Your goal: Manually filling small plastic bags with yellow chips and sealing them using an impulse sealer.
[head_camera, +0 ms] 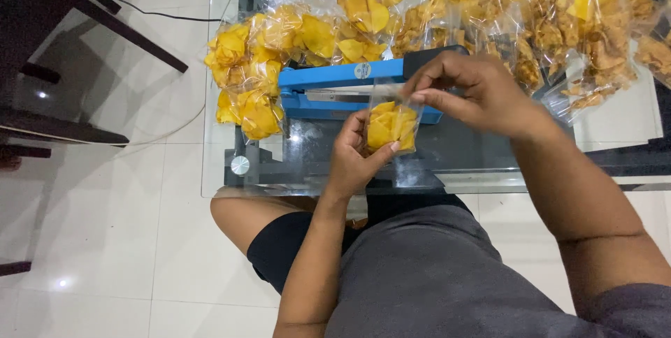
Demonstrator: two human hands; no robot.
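Person is sitting at a glass tabletop, viewed from above; grey shirt and dark shorts are showing at the bottom of frame.

Left hand is closing around a small clear bag of yellow chips, fingers wrapping the bag's left side and thumb pressing its lower front. The bag is standing upright, just in front of the blue heat sealer and above the near edge of the tabletop.

Right hand is pinching the open top of the bag between thumb and forefinger, remaining fingers curling loosely; it is partly covering the sealer's dark handle end.

The sealer is lying across the tabletop, arm running left to right. Sealed chip bags are piling at its left end, touching it, and more filled bags are spreading over the far and right part of the tabletop.

The tabletop is transparent, with round metal fittings at the near left corner; a dark frame is showing through beneath.

The floor is glossy white tile, reflecting ceiling light. Dark wooden furniture legs are standing at upper left, and a thin cable is trailing over the tiles near them.
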